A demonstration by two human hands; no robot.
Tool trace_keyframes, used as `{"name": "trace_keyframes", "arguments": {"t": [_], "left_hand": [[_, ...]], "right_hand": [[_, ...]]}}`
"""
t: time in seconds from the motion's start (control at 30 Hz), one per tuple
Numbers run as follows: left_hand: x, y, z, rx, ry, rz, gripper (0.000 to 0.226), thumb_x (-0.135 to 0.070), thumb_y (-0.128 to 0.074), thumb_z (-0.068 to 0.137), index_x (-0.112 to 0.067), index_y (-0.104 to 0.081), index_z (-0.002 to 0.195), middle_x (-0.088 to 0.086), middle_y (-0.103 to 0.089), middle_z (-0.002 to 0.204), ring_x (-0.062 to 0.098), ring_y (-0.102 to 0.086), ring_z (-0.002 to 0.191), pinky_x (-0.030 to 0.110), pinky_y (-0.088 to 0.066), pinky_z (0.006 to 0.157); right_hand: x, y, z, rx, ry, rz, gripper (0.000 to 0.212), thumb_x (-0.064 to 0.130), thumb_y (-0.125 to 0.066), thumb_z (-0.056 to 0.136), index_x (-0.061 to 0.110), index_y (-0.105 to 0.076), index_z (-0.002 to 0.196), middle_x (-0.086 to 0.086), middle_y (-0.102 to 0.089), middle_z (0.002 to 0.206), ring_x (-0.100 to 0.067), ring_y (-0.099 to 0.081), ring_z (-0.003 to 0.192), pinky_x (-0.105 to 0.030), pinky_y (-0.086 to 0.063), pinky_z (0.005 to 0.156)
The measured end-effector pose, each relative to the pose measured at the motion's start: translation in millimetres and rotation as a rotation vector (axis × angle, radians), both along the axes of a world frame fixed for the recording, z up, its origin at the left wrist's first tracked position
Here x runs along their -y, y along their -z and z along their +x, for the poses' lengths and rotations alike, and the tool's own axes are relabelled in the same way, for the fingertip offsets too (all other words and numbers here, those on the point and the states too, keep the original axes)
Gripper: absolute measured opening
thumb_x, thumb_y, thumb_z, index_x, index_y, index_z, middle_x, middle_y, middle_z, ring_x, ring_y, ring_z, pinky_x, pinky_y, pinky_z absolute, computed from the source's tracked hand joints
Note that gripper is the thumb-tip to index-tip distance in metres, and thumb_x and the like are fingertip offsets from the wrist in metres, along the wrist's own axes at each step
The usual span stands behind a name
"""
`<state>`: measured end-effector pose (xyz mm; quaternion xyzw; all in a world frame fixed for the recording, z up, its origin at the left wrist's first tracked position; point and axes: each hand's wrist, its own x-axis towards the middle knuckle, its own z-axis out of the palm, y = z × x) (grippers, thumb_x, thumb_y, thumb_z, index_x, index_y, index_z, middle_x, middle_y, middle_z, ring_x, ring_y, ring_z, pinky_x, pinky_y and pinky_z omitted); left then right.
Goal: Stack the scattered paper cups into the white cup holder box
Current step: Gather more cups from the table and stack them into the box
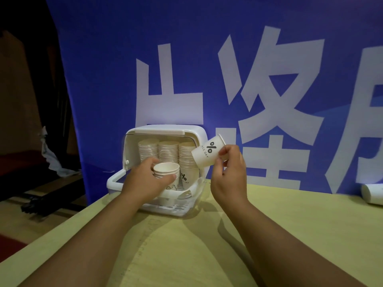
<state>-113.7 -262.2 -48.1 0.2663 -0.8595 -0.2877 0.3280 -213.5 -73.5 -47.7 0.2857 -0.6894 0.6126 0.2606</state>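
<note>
Counter (207, 245): I am reaching both forearms across it toward the box; the near part in front of me is carrying no cups that I can see.
Left hand (145, 179): I am curling my fingers and thumb round a short stack (166, 169) of nested cups, mouths up, holding it at the open front of the box.
Right hand (230, 172): I am pinching one loose cup (207, 152) between thumb and fingertips, tilted, above and just right of the short stack and apart from it.
Box (116, 181): it is sitting at the counter's far left edge with its lid (161, 129) flipped up, so the inside is reachable.
Done: three tall stacks (168, 151) are standing side by side at the back of the box, and a lower cup marked % is showing in front of the right one.
In hand: I judge I am about to nest the loose cup onto the short stack, then set that stack inside.
Left: one stray cup (372, 193) is lying on its side at the far right of the counter, well apart from the box.
Progress: most of the work looks finished; anything beyond the right edge I cannot tell.
Banner (248, 79): blue with big white characters, hanging behind it all.
</note>
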Motion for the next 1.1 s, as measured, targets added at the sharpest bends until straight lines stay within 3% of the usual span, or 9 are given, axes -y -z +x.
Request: {"name": "trace_keyframes", "arguments": {"t": [0.07,0.17,0.33,0.47,0.6,0.77,0.9,1.03,1.1], "left_hand": [[-5,1,2,-0.029,0.081,0.029,0.051,-0.054,-0.086,0.073,-0.041,-0.061,0.116,-0.022,-0.069,0.105,0.005,-0.067,0.097,0.037,-0.059,0.083],[-12,1,4,-0.045,0.152,0.006,0.060,-0.051,-0.089,0.072,-0.039,-0.062,0.124,-0.021,-0.070,0.108,0.003,-0.067,0.098,0.029,-0.058,0.081],[-15,2,6,-0.088,0.186,0.004,0.064,-0.051,-0.090,0.071,-0.037,-0.064,0.128,-0.017,-0.073,0.111,0.003,-0.068,0.100,0.027,-0.057,0.083],[-15,5,7,-0.103,0.201,0.010,0.063,-0.052,-0.090,0.070,-0.038,-0.064,0.125,-0.018,-0.073,0.110,0.003,-0.069,0.101,0.032,-0.059,0.086],[-15,6,6,-0.123,0.218,0.033,0.068,-0.052,-0.091,0.069,-0.038,-0.061,0.129,-0.017,-0.073,0.112,0.006,-0.070,0.103,0.041,-0.061,0.091],[-16,7,6,-0.153,0.245,0.039,0.089,-0.046,-0.090,0.074,-0.045,-0.037,0.146,-0.013,-0.068,0.119,0.010,-0.068,0.106,0.043,-0.060,0.093],[-13,8,6,-0.159,0.257,0.038,0.099,-0.045,-0.089,0.076,-0.049,-0.026,0.152,-0.012,-0.069,0.115,0.009,-0.069,0.103,0.036,-0.059,0.089],[-12,10,5,-0.121,0.233,-0.027,0.077,-0.046,-0.083,0.081,-0.036,-0.048,0.149,-0.009,-0.067,0.125,0.013,-0.066,0.111,0.037,-0.059,0.094],[-10,10,6,-0.085,0.198,-0.029,0.078,-0.056,-0.080,0.078,-0.032,-0.053,0.148,-0.008,-0.067,0.131,0.011,-0.065,0.114,0.040,-0.058,0.098]], "right_hand": [[0,-8,4,-0.018,-0.026,0.020,0.027,0.018,-0.051,0.103,0.038,-0.038,0.113,0.009,-0.050,0.110,-0.016,-0.055,0.103,-0.039,-0.059,0.084],[0,-23,12,-0.010,-0.084,0.094,0.033,0.023,-0.049,0.105,0.040,-0.033,0.129,0.003,-0.055,0.116,-0.013,-0.059,0.102,-0.026,-0.057,0.078],[6,-31,19,-0.040,-0.154,0.228,0.016,0.023,-0.049,0.106,0.036,-0.050,0.116,0.003,-0.061,0.122,-0.014,-0.056,0.107,-0.031,-0.059,0.087],[7,-25,18,-0.073,-0.164,0.339,0.024,0.017,-0.053,0.105,0.028,-0.062,0.124,0.004,-0.062,0.119,-0.013,-0.055,0.101,-0.027,-0.054,0.086],[8,-23,20,-0.124,-0.180,0.494,0.029,0.014,-0.057,0.103,0.025,-0.067,0.128,0.003,-0.061,0.126,-0.018,-0.057,0.114,-0.029,-0.053,0.095],[8,-24,27,-0.093,-0.203,0.533,0.050,0.010,-0.052,0.104,0.039,-0.051,0.145,0.009,-0.019,0.165,-0.019,-0.031,0.148,-0.031,-0.037,0.112],[7,-16,24,-0.113,-0.245,0.675,0.067,-0.003,-0.055,0.098,0.041,-0.046,0.148,0.007,-0.033,0.162,-0.019,-0.032,0.148,-0.033,-0.034,0.114],[6,-8,22,-0.072,-0.288,0.854,0.079,-0.012,-0.057,0.092,0.041,-0.044,0.150,0.006,-0.028,0.165,-0.022,-0.029,0.149,-0.039,-0.030,0.118],[6,-6,24,-0.092,-0.295,0.890,0.083,-0.011,-0.056,0.092,0.043,-0.038,0.153,0.008,-0.021,0.167,-0.023,-0.025,0.151,-0.039,-0.029,0.119]]}}
